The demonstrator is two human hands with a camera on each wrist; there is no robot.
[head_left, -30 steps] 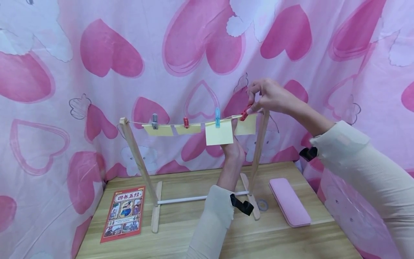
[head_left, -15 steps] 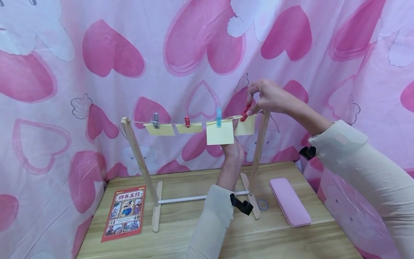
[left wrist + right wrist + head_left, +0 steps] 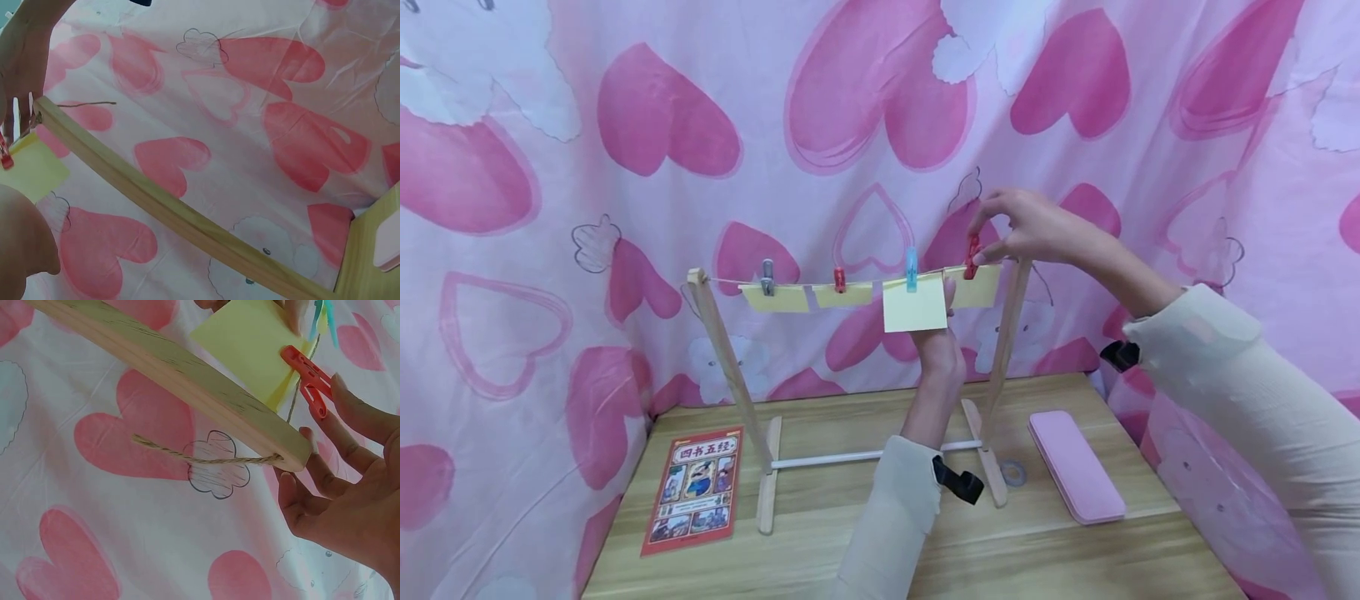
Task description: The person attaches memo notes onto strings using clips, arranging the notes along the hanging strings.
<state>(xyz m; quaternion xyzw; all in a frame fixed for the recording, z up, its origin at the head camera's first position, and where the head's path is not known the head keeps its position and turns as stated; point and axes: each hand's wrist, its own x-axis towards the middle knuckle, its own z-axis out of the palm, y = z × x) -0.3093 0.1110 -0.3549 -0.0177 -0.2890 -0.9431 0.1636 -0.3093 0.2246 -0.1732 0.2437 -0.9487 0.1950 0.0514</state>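
Observation:
My right hand (image 3: pixel 1041 229) pinches a red clothespin (image 3: pixel 306 369) between thumb and index finger, at the upper edge of the rightmost yellow sticky note (image 3: pixel 247 344) on the twine. Its other fingers are by the top of the wooden post in the right wrist view. My left hand (image 3: pixel 938 358) reaches up from below and holds that same note by its side, its fingers partly hidden behind a neighbouring sticky note (image 3: pixel 914 307) that hangs from a light blue clothespin (image 3: pixel 912 271). Further left, a red clothespin (image 3: pixel 839 281) and a grey clothespin (image 3: pixel 767 278) hold two more notes.
The wooden stand has a left post (image 3: pixel 730 371), a right post (image 3: pixel 1006 354) and a white crossbar (image 3: pixel 827 459). A red comic-style book (image 3: pixel 694 492) lies left on the table (image 3: pixel 1030 550). A tape roll (image 3: pixel 1014 473) and pink case (image 3: pixel 1077 467) lie right. A heart-patterned curtain (image 3: pixel 865 100) hangs behind.
The red clothespin in my right hand has turned from tilted to nearly upright over the note. My left thumb now shows beside the blue-clipped note. The head view has shifted slightly.

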